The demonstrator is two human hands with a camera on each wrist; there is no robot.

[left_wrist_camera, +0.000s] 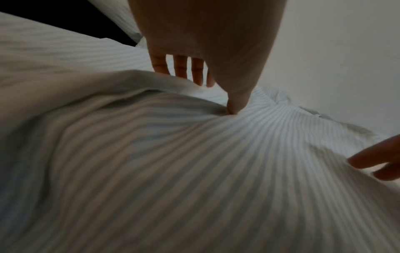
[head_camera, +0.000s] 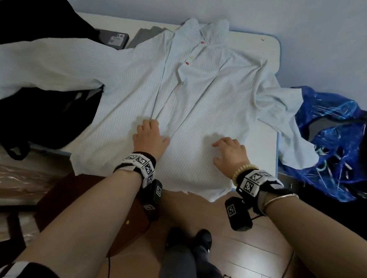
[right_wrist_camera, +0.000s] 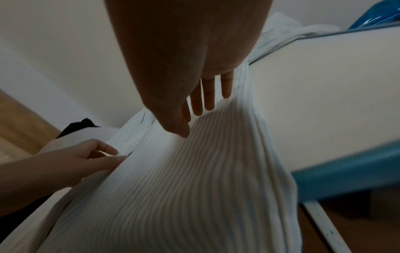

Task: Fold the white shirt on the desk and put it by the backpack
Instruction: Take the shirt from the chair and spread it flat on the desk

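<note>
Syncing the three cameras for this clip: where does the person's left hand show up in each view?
Head: left hand lies centre frame, flat on the white shirt, left of the right hand.
Left wrist: it fills the top centre, thumb pressing the fabric.
Right wrist: it enters from the left edge, fingers resting on the shirt.
Shared landmark: the shirt's fine stripes, seen in all three.
</note>
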